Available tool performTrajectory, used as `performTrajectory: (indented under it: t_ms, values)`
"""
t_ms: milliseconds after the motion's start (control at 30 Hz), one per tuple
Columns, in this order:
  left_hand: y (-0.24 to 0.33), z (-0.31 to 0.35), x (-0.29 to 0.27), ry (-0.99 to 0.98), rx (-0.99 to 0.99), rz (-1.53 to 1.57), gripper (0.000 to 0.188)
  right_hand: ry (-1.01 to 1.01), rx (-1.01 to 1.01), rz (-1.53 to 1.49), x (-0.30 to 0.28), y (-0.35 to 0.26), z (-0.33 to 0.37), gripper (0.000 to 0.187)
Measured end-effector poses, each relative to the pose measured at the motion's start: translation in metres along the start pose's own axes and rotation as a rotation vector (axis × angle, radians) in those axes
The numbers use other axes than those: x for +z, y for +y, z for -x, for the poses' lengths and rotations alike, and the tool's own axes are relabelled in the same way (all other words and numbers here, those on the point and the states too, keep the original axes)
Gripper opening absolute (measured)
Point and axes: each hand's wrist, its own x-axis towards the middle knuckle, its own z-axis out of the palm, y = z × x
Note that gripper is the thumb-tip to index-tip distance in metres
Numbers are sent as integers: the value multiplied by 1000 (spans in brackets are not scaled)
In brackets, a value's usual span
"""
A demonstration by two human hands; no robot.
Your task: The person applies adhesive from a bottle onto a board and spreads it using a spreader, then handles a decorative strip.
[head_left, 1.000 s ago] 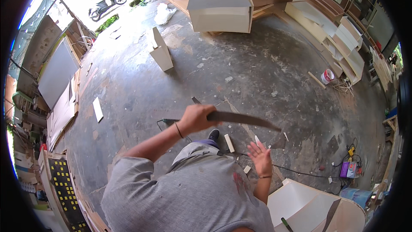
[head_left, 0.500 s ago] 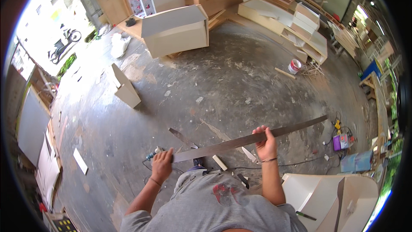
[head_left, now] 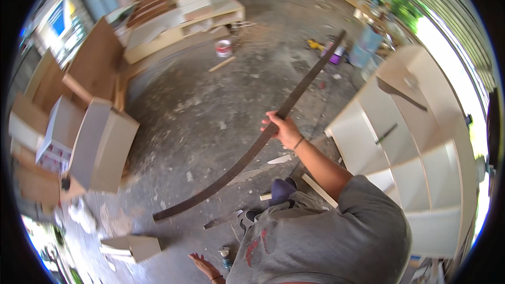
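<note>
Long dark strip (head_left: 256,146): left of the white compartment cabinet (head_left: 436,179), bowed, slanting more steeply than half a second ago, when both hands had it
Right hand (head_left: 284,130): fingers wrapped around the strip near its middle
Left hand (head_left: 202,264): now off the strip, released, fingers extended, near a teal power tool (head_left: 225,259) at the cabinet's lower left
Cabinet: shows more compartments than before
Red-and-white bucket (head_left: 223,49): upper left of the cabinet, label print blurred

A long, dark brown strip (head_left: 257,147) slants, held near its middle.
</note>
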Motion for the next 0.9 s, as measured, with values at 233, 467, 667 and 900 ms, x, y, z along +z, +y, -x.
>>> performTrajectory:
  t_ms: [233, 467, 667, 900]
  values:
    - [194, 18, 184, -317, 281, 331, 73, 79, -60, 9, -3, 6, 5, 29]
    - [227, -72, 277, -304, 150, 206, 41, 166, -143, -224, -65, -28, -54, 31]
    - [200, -188, 341, -18, -290, 490, 30, 255, -133, -238, -101, -82, -129, 28]
    - [343, -85, 505, -202, 1126, -449, 56, 350, -116, -69, -132, -132, -209, 38]
